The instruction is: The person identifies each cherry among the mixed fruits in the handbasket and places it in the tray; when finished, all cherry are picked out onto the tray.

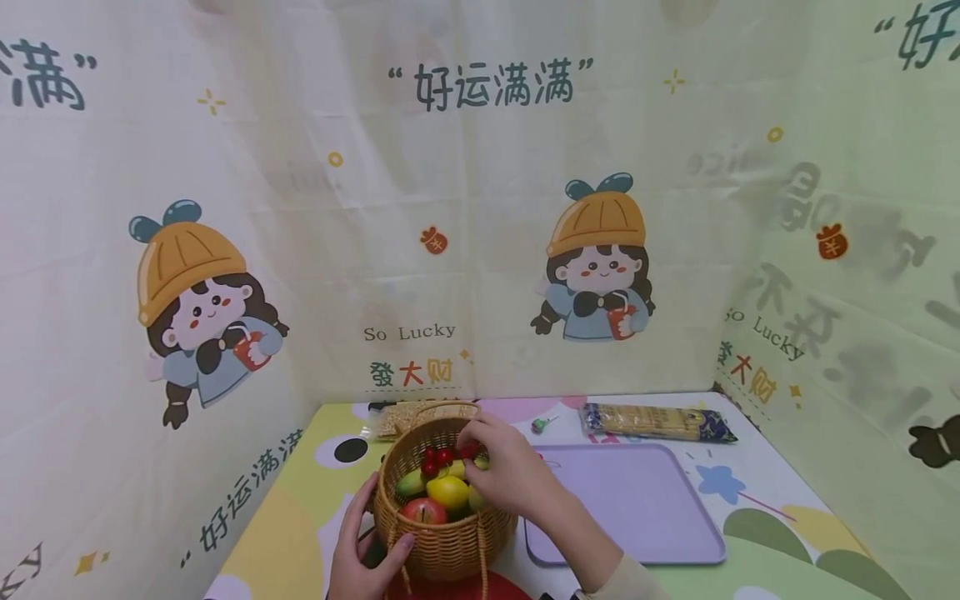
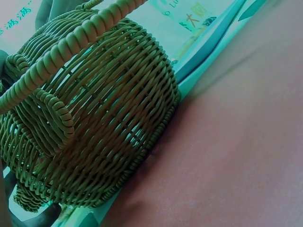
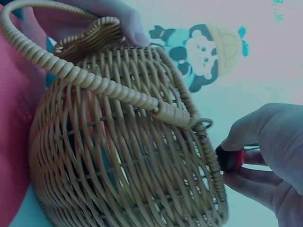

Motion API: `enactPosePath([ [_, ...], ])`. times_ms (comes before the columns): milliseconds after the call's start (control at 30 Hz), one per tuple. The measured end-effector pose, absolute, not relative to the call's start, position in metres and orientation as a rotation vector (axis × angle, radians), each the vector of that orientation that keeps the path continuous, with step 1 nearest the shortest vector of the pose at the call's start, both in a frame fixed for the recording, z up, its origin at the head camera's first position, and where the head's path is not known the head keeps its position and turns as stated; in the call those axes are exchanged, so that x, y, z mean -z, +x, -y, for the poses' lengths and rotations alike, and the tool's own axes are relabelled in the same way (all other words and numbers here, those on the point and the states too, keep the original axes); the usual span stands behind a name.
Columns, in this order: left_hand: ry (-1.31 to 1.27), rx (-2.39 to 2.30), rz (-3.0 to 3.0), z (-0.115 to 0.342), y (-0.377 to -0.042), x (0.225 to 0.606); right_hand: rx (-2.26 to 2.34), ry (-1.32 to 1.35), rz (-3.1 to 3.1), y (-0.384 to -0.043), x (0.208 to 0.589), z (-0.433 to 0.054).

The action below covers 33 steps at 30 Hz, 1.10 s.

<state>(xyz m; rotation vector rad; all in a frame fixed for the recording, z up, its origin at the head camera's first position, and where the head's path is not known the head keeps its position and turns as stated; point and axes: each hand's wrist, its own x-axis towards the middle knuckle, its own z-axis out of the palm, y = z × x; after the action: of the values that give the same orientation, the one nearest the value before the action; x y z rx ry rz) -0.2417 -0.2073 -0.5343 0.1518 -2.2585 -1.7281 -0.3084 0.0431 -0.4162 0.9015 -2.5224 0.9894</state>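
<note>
A wicker basket (image 1: 442, 546) stands at the front of the table, holding a yellow lemon (image 1: 447, 493), a red apple (image 1: 423, 511), a long green-yellow fruit (image 1: 411, 482) and red cherries (image 1: 430, 463). My left hand (image 1: 365, 546) grips the basket's left side, thumb at the front; its fingers are partly hidden behind the wicker. Over the right part of the opening, my right hand (image 1: 510, 467) pinches a small red cherry (image 3: 231, 158) between thumb and fingers. The basket's wall (image 2: 109, 113) and wrapped handle (image 2: 61, 52) fill much of the left wrist view.
A lilac tray (image 1: 630, 508) lies right of the basket. Behind it are a long packet of noodles (image 1: 660, 422) and a small green object (image 1: 540, 424). Another packet (image 1: 390, 419) lies behind the basket. A printed cloth (image 1: 480, 250) hangs around the table.
</note>
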Motion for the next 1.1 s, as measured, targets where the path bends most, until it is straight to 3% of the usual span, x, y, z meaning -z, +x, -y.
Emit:
enactPosePath([
  [400,0.144,1.730,2.270,0.207,-0.241,0.531,-1.066,0.762,2.458,-0.300,0.412,-0.072],
  [1100,0.170,1.727,2.286,0.208,-0.240,0.528,-0.974,0.456,2.552,-0.330,0.445,-0.134],
])
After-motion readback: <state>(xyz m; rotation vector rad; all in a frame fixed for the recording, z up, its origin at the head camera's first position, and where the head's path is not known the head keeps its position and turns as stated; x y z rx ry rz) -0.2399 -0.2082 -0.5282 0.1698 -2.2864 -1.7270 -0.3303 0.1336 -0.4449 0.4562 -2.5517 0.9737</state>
